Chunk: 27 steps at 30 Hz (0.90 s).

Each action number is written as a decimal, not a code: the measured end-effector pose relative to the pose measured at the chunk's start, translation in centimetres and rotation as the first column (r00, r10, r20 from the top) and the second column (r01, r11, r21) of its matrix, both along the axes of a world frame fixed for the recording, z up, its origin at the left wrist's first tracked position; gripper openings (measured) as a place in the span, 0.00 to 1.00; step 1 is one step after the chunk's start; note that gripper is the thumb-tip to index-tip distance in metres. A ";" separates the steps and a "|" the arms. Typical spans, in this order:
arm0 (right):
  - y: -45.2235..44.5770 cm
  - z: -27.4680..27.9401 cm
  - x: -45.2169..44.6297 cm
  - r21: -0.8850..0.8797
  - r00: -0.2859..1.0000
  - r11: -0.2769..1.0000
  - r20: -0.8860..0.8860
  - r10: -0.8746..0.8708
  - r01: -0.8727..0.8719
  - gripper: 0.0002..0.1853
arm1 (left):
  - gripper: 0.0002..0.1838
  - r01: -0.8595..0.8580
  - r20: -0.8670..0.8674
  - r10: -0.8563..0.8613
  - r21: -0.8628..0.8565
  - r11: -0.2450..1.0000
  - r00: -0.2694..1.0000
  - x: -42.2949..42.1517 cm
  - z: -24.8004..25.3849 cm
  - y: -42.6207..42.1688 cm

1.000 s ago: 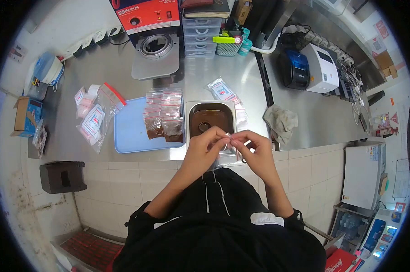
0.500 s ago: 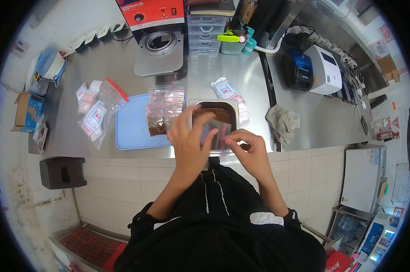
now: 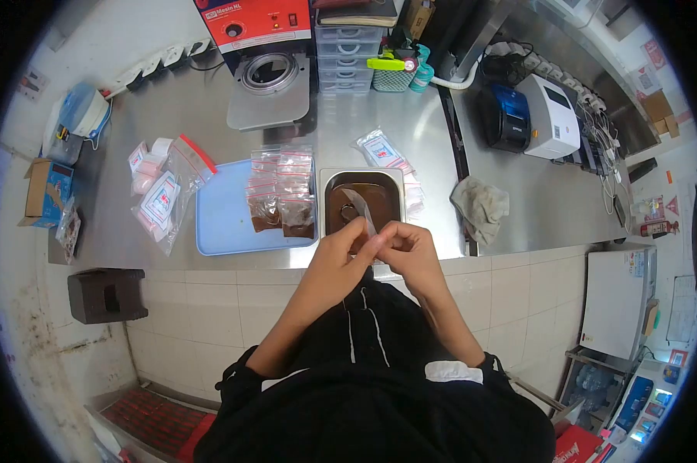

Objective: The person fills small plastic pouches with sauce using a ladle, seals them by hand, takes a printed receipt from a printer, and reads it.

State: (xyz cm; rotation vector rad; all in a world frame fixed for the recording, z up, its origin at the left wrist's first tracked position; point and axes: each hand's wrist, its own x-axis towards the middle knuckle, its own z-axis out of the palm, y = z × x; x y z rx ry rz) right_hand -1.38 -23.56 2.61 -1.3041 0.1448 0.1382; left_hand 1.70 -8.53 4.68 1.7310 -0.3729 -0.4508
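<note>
Both hands pinch a small clear zip bag [image 3: 360,207] over the near side of a steel pan [image 3: 399,176]. My left hand [image 3: 339,258] is closed on the bag's left side, and my right hand [image 3: 411,253] is closed on its right side. The bag looks flat and is turned nearly edge-on. Brown sauce [image 3: 375,197] fills the bottom of the pan, with a ring-shaped metal thing [image 3: 349,211] in it. Left of the pan, filled zip bags [image 3: 280,189] of brown sauce lie in overlapping rows on a blue tray [image 3: 221,216].
A sealing machine [image 3: 267,85] stands at the back. Packs of small bags [image 3: 387,154] lie behind the pan, and a larger plastic bag [image 3: 163,193] lies left. A cloth [image 3: 481,210] and printers [image 3: 545,119] are on the right, beyond a dark counter gap.
My left hand has come down and right from above the tray's edge to meet my right hand. The bag has turned from facing the camera to nearly edge-on.
</note>
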 end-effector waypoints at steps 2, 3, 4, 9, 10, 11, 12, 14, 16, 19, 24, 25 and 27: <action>-0.1 -0.1 -0.1 0.083 0.999 0.996 -0.030 0.018 -0.015 0.02 | 0.09 0.052 -0.052 -0.059 -0.128 0.990 0.997 0.1 -1.3 0.1; -0.3 0.0 -0.1 0.116 0.996 0.992 -0.065 0.066 -0.058 0.02 | 0.09 0.053 -0.052 -0.060 -0.127 0.990 0.997 0.1 -1.3 0.2; -0.5 0.1 -0.1 0.150 0.988 0.984 -0.099 0.115 -0.099 0.02 | 0.09 0.059 -0.069 -0.068 -0.123 0.991 0.995 0.1 -1.3 0.3; -0.3 0.4 -0.4 0.153 0.984 0.984 -0.139 0.113 -0.092 0.03 | 0.10 0.054 0.014 -0.054 0.021 0.998 0.998 -0.3 0.0 0.2; 0.0 0.5 -0.5 0.122 0.990 0.990 -0.111 0.089 -0.075 0.04 | 0.10 0.039 -0.011 -0.039 0.060 0.997 0.999 -0.4 0.3 0.2; 0.2 0.4 -0.5 0.122 0.990 0.990 -0.112 0.089 -0.075 0.04 | 0.10 0.026 -0.034 -0.022 0.098 0.995 0.999 -0.4 0.4 0.2; 0.4 0.2 -0.5 -0.062 1.000 0.998 0.007 0.030 -0.030 0.04 | 0.10 0.026 -0.035 -0.022 0.099 0.995 0.999 -0.4 0.0 0.3; 0.6 0.7 -0.6 -0.238 0.991 0.971 0.137 -0.003 0.036 0.05 | 0.11 -0.041 0.278 0.026 0.047 0.998 0.960 -0.3 -0.9 0.6; 0.9 2.6 -0.9 -0.398 0.947 0.896 0.313 -0.068 0.196 0.06 | 0.10 -0.042 0.214 0.044 -0.018 0.999 0.976 -0.2 0.0 0.9; -0.6 3.7 -2.2 -0.532 0.994 0.843 0.103 -0.025 0.077 0.04 | 0.10 -0.032 0.129 0.042 -0.074 0.997 0.991 -0.2 1.0 1.2; 1.1 5.2 -2.2 -0.537 0.916 0.781 0.386 -0.107 0.318 0.11 | 0.09 -0.101 0.103 0.114 -0.122 0.987 0.988 -0.5 1.5 0.9; 1.4 5.9 -2.4 -0.530 0.917 0.788 0.386 -0.104 0.313 0.15 | 0.10 -0.102 0.150 0.118 -0.112 0.989 0.982 -0.4 1.1 1.0; 1.4 6.0 -2.7 -0.571 0.933 0.782 0.357 -0.037 0.250 0.21 | 0.10 -0.097 0.194 0.115 -0.101 0.990 0.974 -0.3 0.5 1.0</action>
